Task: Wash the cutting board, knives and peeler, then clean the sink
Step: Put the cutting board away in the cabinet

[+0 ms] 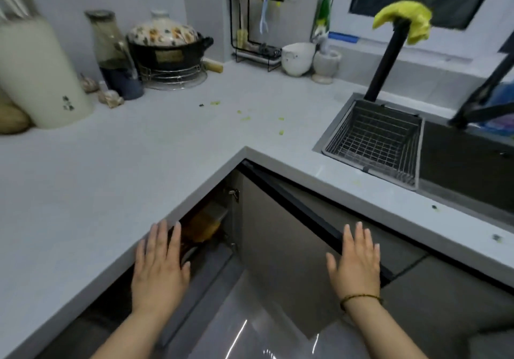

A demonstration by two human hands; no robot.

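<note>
Both hands were empty, fingers spread: the left hand [160, 261] at the tabletop [111, 177] edge, the right hand [356, 261] on the open cabinet door [278, 247]. Shutting it gently seemed wise. The sink [459, 163] lay beyond the right hand; no board, knives or peeler showed.

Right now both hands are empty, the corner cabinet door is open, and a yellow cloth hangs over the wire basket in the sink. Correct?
Not quite. The head view shows the yellow cloth draped over the top of the black faucet, not the wire basket, which is empty. The left hand, right hand and open cabinet door are as stated.
</note>
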